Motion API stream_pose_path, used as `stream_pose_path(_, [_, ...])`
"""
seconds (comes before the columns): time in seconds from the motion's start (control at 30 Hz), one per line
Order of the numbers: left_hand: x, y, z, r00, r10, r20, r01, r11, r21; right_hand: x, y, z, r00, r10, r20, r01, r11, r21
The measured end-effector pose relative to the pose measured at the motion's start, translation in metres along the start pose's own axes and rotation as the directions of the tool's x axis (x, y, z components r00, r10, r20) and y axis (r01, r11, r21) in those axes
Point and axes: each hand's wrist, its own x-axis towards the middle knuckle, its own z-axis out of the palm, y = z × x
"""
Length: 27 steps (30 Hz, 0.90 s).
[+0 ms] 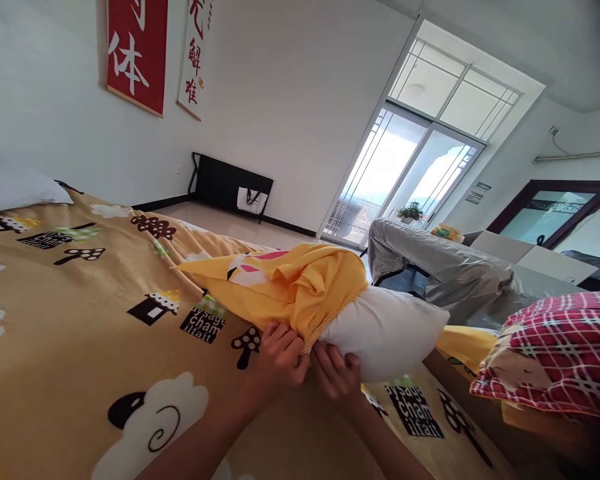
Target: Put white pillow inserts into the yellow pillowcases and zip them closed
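Note:
A white pillow [385, 330] lies on the bed, half inside a bunched yellow pillowcase [300, 280] with a pink and white print. My left hand [279, 357] is closed on the lower edge of the yellow pillowcase. My right hand [339, 373] sits just beside it, its fingers pinched on the pillow's near edge where the case ends. Both forearms reach up from the bottom of the view.
The bed is covered by a tan blanket [80, 320] printed with sheep, houses and mushrooms. A red plaid cushion [555, 353] lies at the right, grey fabric [445, 273] behind it. A white pillow [10, 187] sits far left. Glass balcony doors [405, 180] stand beyond.

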Motion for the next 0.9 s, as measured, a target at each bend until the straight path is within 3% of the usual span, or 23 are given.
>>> stream_pose_path(0.17, [0.007,0.002,-0.004,1.0,-0.011,-0.026,0.01,1.0,-0.027,0.018,0.01,-0.007,0.999,-0.035,-0.006,0.036,0.984,0.173])
stream_pose_path(0.33, [0.032,-0.03,-0.042,0.995,0.035,-0.096,-0.032,0.999,0.029,0.057,-0.008,-0.047,0.998,0.009,0.065,-0.027,0.958,0.285])
stream_pose_path(0.4, [0.031,-0.044,-0.065,1.0,0.025,-0.011,-0.024,0.993,0.116,0.06,0.0,-0.062,0.995,0.035,0.09,-0.059,0.958,0.282])
stream_pose_path(0.47, [0.019,-0.053,-0.09,0.992,0.03,0.126,-0.06,0.967,0.247,0.046,0.022,-0.075,0.978,0.183,0.102,-0.201,0.957,0.208])
stream_pose_path(0.53, [-0.001,-0.056,-0.116,0.961,0.041,0.272,-0.143,0.918,0.369,0.015,0.048,-0.086,0.917,0.359,0.174,-0.383,0.914,0.136])
stream_pose_path(0.6, [-0.024,-0.053,-0.137,0.931,0.024,0.365,-0.194,0.878,0.437,-0.025,0.067,-0.095,0.856,0.453,0.249,-0.491,0.863,0.116])
stream_pose_path(0.63, [-0.034,-0.051,-0.146,0.922,0.004,0.387,-0.191,0.874,0.448,-0.044,0.072,-0.098,0.807,0.539,0.241,-0.575,0.811,0.109])
stream_pose_path(0.67, [-0.043,-0.048,-0.152,0.918,-0.022,0.396,-0.171,0.879,0.445,-0.061,0.073,-0.1,0.721,0.652,0.237,-0.687,0.717,0.119])
stream_pose_path(0.73, [-0.055,-0.043,-0.159,0.906,-0.117,0.406,-0.076,0.901,0.427,-0.085,0.069,-0.1,0.506,0.823,0.259,-0.859,0.454,0.235])
stream_pose_path(0.77, [-0.059,-0.041,-0.161,0.888,-0.188,0.419,-0.007,0.907,0.42,-0.092,0.064,-0.096,0.411,0.851,0.328,-0.891,0.299,0.341])
stream_pose_path(0.8, [-0.061,-0.039,-0.161,0.856,-0.272,0.439,0.072,0.905,0.42,-0.094,0.058,-0.089,0.352,0.837,0.419,-0.881,0.145,0.45])
stream_pose_path(0.83, [-0.063,-0.037,-0.16,0.81,-0.359,0.463,0.155,0.893,0.422,-0.093,0.052,-0.081,0.333,0.794,0.509,-0.843,0.009,0.538])
stream_pose_path(0.9, [-0.065,-0.032,-0.157,0.701,-0.517,0.492,0.324,0.845,0.426,-0.079,0.041,-0.061,0.354,0.698,0.622,-0.755,-0.18,0.631])
